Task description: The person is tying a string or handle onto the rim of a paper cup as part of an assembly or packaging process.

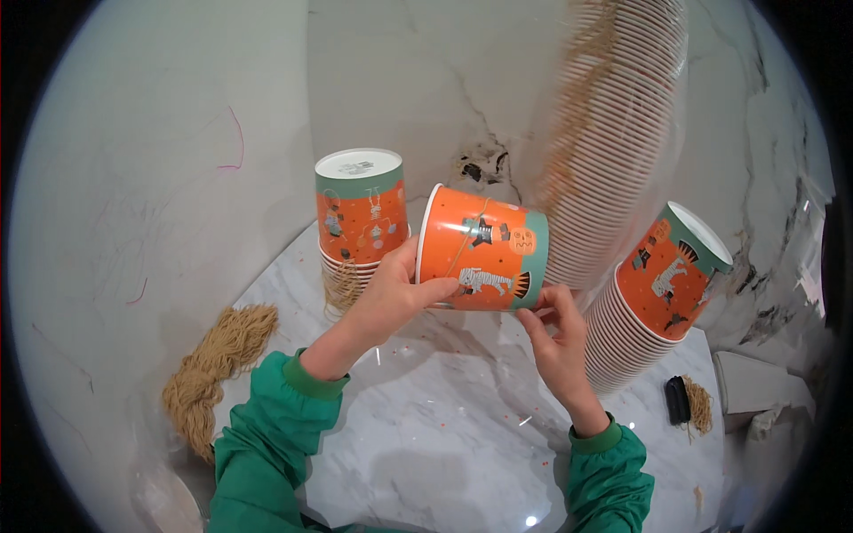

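A large orange paper cup (440, 258) with a green band and printed animal figures is held on its side above the table, its white-rimmed mouth toward the left. My left hand (391, 293) grips it at the mouth end, thumb lying along the printed side and the other fingers hidden behind. A thin tan string crosses the cup's wall near the thumb. My right hand (560, 336) is closed at the lower edge of the cup's green base end, thumb and fingertips pinching there; whether string is also between them, I cannot tell.
Upside-down cup stacks stand at the left (362, 213) and, leaning, at the right (662, 275). Behind rises a tall plastic-wrapped cup stack (622, 133) with tan strings over it. A tan yarn bundle (218, 364) hangs at the table's (400, 426) left edge; a black object (677, 401) lies right.
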Tool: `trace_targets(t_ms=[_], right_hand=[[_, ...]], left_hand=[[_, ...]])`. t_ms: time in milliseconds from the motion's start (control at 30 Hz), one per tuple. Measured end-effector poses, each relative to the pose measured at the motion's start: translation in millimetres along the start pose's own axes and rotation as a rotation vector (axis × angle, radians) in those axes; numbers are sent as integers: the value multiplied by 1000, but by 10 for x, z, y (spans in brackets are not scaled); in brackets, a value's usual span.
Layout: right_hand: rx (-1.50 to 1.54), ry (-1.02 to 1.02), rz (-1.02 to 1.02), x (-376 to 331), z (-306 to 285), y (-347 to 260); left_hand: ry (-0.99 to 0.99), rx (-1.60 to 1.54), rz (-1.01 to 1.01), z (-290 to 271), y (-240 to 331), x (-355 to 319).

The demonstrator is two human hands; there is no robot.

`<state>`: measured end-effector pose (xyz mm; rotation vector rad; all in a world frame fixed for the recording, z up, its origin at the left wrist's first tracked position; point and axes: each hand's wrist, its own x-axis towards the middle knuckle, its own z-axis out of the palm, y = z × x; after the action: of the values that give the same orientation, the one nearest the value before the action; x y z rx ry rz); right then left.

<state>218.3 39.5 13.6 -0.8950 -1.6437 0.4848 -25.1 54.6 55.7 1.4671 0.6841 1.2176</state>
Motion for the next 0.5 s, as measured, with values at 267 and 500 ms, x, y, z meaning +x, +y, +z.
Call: trace_targets(t_ms=[267,500], right_hand=[[-260,37,-264,42,-34,-8],[-138,-11,-144,-5,-4,1]], left_hand=[[89,-313,64,27,-14,26],[62,-372,47,-26,-88,42]])
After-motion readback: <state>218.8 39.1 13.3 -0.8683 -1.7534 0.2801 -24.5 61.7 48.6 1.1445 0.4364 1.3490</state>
